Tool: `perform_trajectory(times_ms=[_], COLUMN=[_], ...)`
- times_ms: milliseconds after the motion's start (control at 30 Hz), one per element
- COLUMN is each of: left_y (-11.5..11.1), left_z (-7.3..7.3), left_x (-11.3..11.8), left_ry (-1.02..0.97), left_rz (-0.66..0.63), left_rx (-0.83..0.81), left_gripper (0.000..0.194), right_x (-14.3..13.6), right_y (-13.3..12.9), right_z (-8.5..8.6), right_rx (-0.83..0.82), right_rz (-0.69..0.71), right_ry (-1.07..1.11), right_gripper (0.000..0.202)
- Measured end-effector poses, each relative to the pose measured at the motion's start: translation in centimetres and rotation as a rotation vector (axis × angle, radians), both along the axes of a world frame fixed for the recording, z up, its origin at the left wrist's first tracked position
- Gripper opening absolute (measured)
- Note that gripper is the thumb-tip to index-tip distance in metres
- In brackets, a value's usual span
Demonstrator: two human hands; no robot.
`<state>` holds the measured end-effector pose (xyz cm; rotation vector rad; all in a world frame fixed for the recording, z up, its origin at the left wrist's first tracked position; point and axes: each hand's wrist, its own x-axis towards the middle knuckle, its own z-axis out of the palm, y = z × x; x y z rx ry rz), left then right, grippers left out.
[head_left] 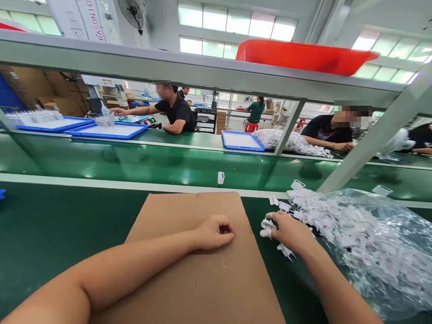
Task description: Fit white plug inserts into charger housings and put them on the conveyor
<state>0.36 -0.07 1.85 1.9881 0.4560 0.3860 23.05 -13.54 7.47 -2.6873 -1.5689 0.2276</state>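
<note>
My left hand [216, 232] rests on a flat sheet of brown cardboard [202, 288], its fingers curled in toward the thumb, with nothing showing in the small gap between them. To the right of the cardboard, my right hand [290, 229] pinches a small white plastic part [267, 224] between thumb and forefinger, whose tips look covered in white. Loose white parts [286, 252] with thin prongs lie just below that hand. Beside it, a large heap of similar white plastic pieces [364, 229] spills out of a clear plastic bag [401, 216].
One white housing [220, 178] stands on the green conveyor belt [162, 164] beyond the cardboard. Metal shelf posts [292, 126] rise past it, and a red tray [303, 56] sits overhead. Across the belt are blue-rimmed trays [108, 130] and several people at work.
</note>
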Motion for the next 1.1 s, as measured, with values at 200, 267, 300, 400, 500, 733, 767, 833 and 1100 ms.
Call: perform_trajectory(times_ms=[200, 267, 300, 400, 500, 733, 767, 833, 1100], left_y=[1.9, 4.3, 5.8, 10.1, 13.1, 15.7, 15.7, 15.1, 6.1], left_z=[1.9, 3.3, 3.8, 4.8, 4.0, 1.8, 2.0, 2.5, 1.8], left_x=[1.4, 2.2, 2.6, 4.1, 5.4, 6.6, 6.5, 6.0, 1.8], left_ry=[0.125, 0.103, 0.088, 0.098, 0.187, 0.253, 0.242, 0.208, 0.106], left_rz=[0.024, 0.187, 0.295, 0.554, 0.647, 0.713, 0.717, 0.688, 0.235], left_rx=[-0.009, 0.07, 0.121, 0.238, 0.265, 0.309, 0.318, 0.333, 0.156], left_gripper=[0.016, 0.023, 0.031, 0.068, 0.102, 0.045, 0.042, 0.043, 0.065], right_x=[0.0, 0.2, 0.2, -0.1, -1.1, -3.2, -3.2, -3.2, -3.2], right_y=[0.5, 0.6, 0.6, 0.6, 0.6, 0.9, 0.9, 0.9, 1.1], right_z=[-0.7, -0.7, -0.7, -0.9, -1.2, -2.5, -2.7, -2.9, -3.8], right_rx=[0.014, 0.073, 0.107, 0.2, 0.245, 0.239, 0.256, 0.301, 0.448], right_rz=[0.058, 0.051, 0.035, -0.004, 0.072, 0.254, 0.261, 0.271, 0.233], right_ry=[0.0, 0.033, 0.055, 0.148, 0.287, 0.473, 0.53, 0.614, 0.735], right_gripper=[0.036, 0.031, 0.028, 0.023, 0.022, 0.021, 0.021, 0.02, 0.046])
